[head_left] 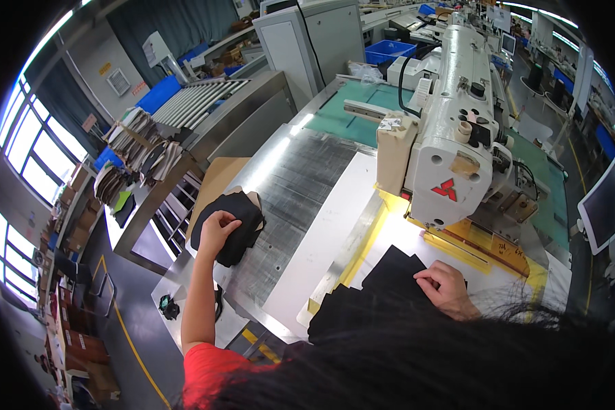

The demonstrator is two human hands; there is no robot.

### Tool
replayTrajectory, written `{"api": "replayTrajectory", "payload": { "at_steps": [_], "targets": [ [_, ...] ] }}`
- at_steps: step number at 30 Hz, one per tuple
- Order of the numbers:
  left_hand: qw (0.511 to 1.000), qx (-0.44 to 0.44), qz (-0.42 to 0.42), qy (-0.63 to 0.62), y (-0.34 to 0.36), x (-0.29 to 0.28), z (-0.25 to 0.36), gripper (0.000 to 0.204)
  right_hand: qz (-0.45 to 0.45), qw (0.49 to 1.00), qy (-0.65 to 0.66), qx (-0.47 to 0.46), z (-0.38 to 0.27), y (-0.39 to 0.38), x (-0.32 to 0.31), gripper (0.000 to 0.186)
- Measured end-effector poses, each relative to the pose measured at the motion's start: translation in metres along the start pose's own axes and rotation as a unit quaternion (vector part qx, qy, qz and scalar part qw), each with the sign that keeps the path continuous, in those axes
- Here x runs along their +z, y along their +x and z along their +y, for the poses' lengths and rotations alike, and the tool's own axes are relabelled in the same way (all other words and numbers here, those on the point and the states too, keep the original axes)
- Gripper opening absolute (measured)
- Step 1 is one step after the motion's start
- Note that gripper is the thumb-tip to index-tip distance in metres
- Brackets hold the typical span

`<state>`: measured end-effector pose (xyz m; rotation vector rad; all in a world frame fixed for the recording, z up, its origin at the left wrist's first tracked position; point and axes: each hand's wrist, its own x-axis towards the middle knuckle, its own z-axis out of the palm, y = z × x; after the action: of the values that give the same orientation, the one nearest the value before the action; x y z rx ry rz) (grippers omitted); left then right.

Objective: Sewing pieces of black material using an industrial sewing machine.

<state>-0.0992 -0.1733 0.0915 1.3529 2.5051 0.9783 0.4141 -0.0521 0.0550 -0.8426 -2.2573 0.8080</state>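
My left hand [218,232] rests over a stack of black cut pieces [235,213], apparently fabric, at the left of the metal worktop. Its fingers are bent together in a pinch at the top of the stack. Light brown edges show beneath the black. More black pieces [389,277] lie on the lit white surface in front of me, below the sewing machine head [451,154]. At their right side my right hand [448,288] has thumb and fingers closed on the black edge. Hair hides the near part of these pieces.
Yellow-taped metal guides [362,239] and a yellow-edged clamp plate [482,249] border the white surface. A monitor [600,205] stands at right. A roller table [198,102] and stacked pieces [133,147] are at left. A blue crate [389,51] sits behind.
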Motion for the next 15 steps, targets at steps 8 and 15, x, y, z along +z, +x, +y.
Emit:
{"api": "replayTrajectory", "payload": {
  "at_steps": [8, 15],
  "targets": [
    [0.999, 0.011, 0.012, -0.036, 0.008, -0.01, -0.014, 0.026, -0.005, 1.0, 0.009, -0.004, -0.002, -0.002, -0.001, 0.006],
    [0.991, 0.089, 0.037, -0.092, -0.016, -0.001, 0.114, 0.025, -0.005, 1.0, -0.004, -0.015, -0.001, 0.0, -0.003, 0.006]
  ]
}}
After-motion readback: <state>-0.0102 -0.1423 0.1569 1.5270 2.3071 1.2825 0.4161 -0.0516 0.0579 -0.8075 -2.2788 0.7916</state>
